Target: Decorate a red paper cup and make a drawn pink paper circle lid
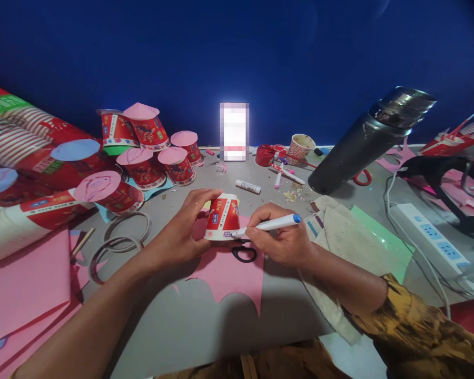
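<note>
My left hand is closed around a red and white paper cup that stands upside down on a pink sheet of paper. My right hand grips a white marker with a blue end; its tip touches the paper at the cup's rim. Black-handled scissors lie on the pink sheet just below the cup, partly under my right hand.
Several upturned cups with pink paper discs stand at the back left, beside stacked cup sleeves. Tape rings, a dark flask, a power strip, a glue stick, markers and a lit phone lie around.
</note>
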Demonstrator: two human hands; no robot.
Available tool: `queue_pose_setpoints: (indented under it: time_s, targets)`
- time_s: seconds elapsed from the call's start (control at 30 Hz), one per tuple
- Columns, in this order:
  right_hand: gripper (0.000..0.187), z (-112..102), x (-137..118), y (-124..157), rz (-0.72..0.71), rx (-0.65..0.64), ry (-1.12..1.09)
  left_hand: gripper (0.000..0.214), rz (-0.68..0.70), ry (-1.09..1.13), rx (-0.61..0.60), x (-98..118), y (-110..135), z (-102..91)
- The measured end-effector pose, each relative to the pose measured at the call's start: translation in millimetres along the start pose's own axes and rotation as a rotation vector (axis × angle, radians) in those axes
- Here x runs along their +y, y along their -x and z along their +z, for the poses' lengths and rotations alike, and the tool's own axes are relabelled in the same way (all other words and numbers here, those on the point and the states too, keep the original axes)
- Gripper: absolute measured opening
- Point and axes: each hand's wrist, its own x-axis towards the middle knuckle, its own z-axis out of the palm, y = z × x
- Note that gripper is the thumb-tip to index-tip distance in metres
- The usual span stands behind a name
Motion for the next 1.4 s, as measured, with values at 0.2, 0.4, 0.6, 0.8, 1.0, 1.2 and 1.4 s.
queue_pose_setpoints:
  time_s: [0.2, 0.4, 0.6, 0.8, 1.0, 1.2, 1.4]
  targets:
    - [0.011, 0.5, 1.5, -0.8, -0.015, -0.024, 0.007, 0.078, -0.007, 0.011, 0.009, 1.5, 0.0, 1.0]
    - [0.01, -0.1, 0.4, -1.3, 0.025, 0.012, -0.013, 0.082, 0.001, 0.033, 0.002, 0.0, 0.3, 0.6]
    - [0.009, 0.8, 0.8, -1.4, 0.017, 0.014, -0.005, 0.08, 0.009, 0.027, -0.003, 0.4, 0.6, 1.1]
    - [0.009, 0.0, 2.6, -0.4, 0.005, -0.022, -0.002, 0.078, 0.006, 0.016, -0.004, 0.8, 1.2, 1.9]
    - [0.01, -0.5, 1.5, -0.5, -0.016, 0.011, 0.015, 0.081, 0.016, 0.01, -0.011, -1.8, 1.1, 1.6]
    - [0.009, 0.8, 2.0, 0.2, -0.023, 0.003, 0.006, 0.08, 0.015, 0.002, -0.013, -0.6, 1.5, 2.7]
    - [0.01, -0.2, 1.4, 0.2, 0.005, -0.028, 0.025, 0.08, 0.009, -0.011, -0.017, -0.5, 1.8, 2.8]
